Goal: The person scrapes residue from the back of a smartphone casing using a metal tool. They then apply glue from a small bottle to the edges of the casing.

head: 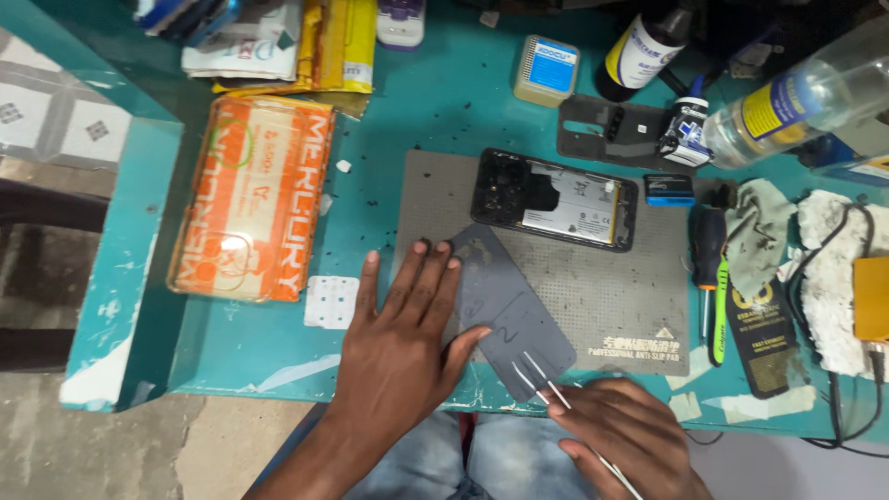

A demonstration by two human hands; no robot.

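Lower right: right hand (630,431) is gripping metal tweezers (546,384), tips touching grey back cover (509,310). Lower centre: left hand (403,338) is lying open, flat, pinning that cover on grey mat (602,296). Beyond, opened phone (556,199) is resting on the mat, teal worktop (435,111) beneath.

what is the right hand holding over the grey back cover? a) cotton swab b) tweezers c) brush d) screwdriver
b: the right hand grips thin metal tweezers whose two tips rest on the grey back cover, which the left hand presses flat on the mat.
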